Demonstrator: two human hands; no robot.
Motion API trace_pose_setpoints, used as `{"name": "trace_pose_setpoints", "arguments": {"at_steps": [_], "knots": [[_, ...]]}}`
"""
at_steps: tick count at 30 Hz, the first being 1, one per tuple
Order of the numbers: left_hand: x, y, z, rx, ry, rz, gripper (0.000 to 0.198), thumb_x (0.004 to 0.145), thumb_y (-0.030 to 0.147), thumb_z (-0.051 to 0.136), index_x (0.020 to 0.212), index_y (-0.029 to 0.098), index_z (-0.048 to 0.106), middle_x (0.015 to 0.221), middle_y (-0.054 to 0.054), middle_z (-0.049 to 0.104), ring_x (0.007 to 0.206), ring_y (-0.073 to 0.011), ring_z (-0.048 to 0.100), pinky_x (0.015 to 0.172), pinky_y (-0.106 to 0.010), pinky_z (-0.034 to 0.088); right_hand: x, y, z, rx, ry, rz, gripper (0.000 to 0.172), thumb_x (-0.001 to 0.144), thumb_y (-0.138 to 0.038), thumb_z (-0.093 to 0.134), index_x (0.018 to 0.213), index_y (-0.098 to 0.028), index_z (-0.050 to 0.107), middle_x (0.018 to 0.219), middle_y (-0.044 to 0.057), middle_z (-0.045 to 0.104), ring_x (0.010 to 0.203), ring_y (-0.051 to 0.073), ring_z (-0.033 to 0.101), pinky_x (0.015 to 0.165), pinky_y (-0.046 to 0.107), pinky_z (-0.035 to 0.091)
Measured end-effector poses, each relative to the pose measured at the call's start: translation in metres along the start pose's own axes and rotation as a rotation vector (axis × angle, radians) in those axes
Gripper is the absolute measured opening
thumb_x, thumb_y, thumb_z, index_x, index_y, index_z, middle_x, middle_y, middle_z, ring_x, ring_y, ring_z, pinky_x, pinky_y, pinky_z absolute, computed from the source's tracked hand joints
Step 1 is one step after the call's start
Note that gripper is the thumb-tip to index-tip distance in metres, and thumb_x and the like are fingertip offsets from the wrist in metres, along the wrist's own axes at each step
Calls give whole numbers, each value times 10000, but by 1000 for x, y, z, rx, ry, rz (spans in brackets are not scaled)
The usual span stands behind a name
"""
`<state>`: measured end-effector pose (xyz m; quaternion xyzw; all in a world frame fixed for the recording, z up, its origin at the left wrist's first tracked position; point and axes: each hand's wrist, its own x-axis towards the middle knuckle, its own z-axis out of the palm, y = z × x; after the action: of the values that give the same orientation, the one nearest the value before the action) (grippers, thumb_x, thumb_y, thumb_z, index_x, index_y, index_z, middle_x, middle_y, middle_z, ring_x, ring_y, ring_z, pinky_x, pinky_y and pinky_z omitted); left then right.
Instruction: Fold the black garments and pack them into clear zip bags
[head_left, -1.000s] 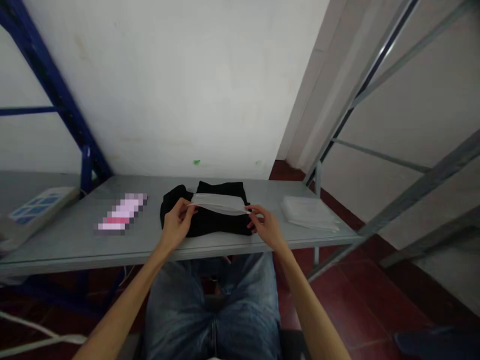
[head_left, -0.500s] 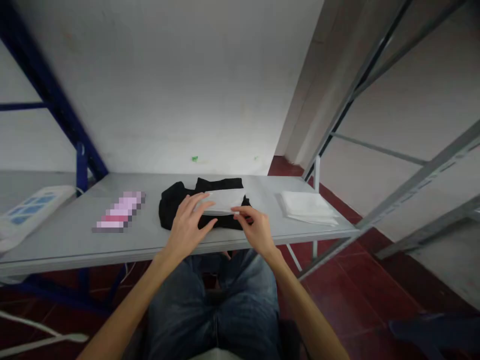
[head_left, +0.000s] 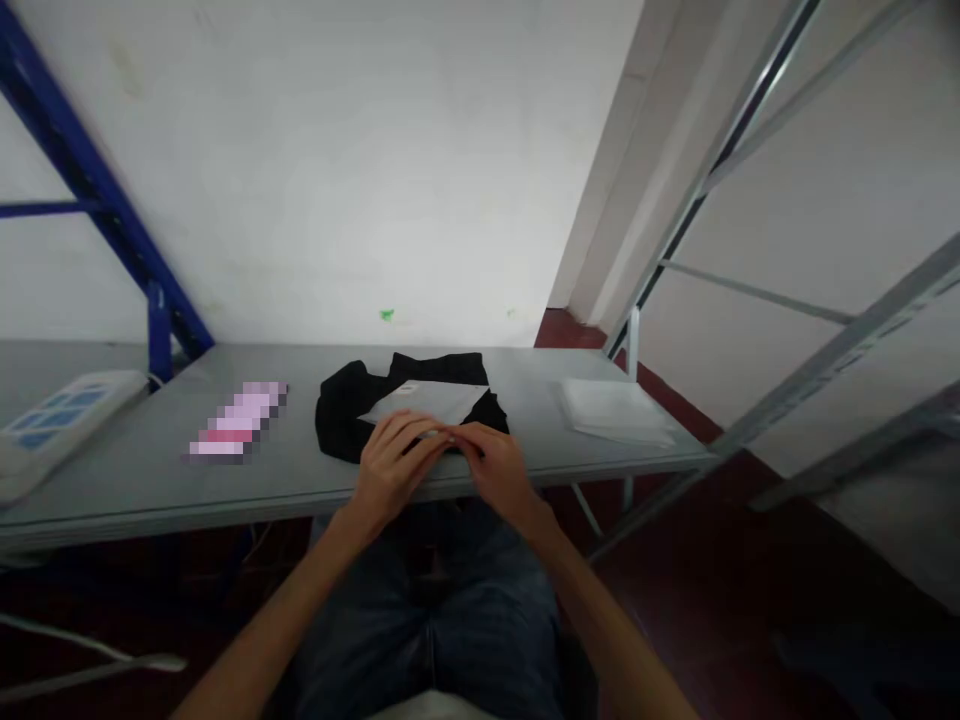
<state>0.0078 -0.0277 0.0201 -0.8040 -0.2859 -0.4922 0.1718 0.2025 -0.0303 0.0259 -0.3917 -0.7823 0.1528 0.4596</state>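
A flat white plastic bag (head_left: 431, 402) lies over a black folded garment (head_left: 341, 400) on the grey table, its near edge drawn toward me. My left hand (head_left: 394, 460) is closed on that near edge, fingers bent over it. Close beside it, the fingertips of my right hand (head_left: 495, 465) pinch the same edge, and the two hands nearly touch. My fingers cover the part of the edge between them. Black cloth shows on both sides of the bag and behind it.
A stack of white bags (head_left: 615, 412) lies at the table's right. On the left are a phone-like object with a pixelated surface (head_left: 244, 415) and a white power strip (head_left: 71, 415). A blue metal frame (head_left: 112, 210) rises at the left, a grey one (head_left: 675, 240) at the right.
My right hand has moved left along the bag's edge to meet my left hand, which has come down toward me. The bag's near edge is pulled closer and its outline is now slanted.
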Motion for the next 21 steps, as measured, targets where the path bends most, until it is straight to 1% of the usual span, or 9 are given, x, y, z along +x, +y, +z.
{"name": "trace_pose_setpoints", "arguments": {"at_steps": [4,8,12,16,21], "knots": [[0,0,0,28,0,38,264,943,135,699,1184,241,693,1136,-49,780,1091,-228,713,1043,-462,533,-1,0,3,-19,48,2,271,1033,-184,561,1163,-254,788,1078,47,798,973,193,745,894,295,572],[2,0,1,44,22,29,242,941,133,701,1161,234,691,1105,-47,786,1067,-227,711,1014,-450,540,-1,-2,4,-67,87,-8,261,1022,-177,584,1146,-257,800,1061,49,799,962,196,736,890,301,571],[7,2,1,78,8,18,241,930,115,704,1147,220,687,1095,-47,790,1047,-228,706,1006,-444,532,-1,-1,3,-91,128,-14,239,1013,-183,604,1099,-253,816,1019,52,803,932,199,734,870,303,576],[10,4,2,120,-23,27,201,935,122,696,1111,218,689,1077,-49,792,1020,-235,705,1002,-451,524,-1,4,3,-96,125,-12,240,1012,-181,607,1074,-266,823,1016,43,810,932,193,741,878,298,576],[12,4,3,154,-40,30,176,941,136,684,1099,212,678,1048,-51,791,1003,-237,699,1007,-457,518,0,6,2,-119,124,1,228,1008,-182,618,1055,-263,826,1000,32,815,909,188,745,844,289,574]]}}
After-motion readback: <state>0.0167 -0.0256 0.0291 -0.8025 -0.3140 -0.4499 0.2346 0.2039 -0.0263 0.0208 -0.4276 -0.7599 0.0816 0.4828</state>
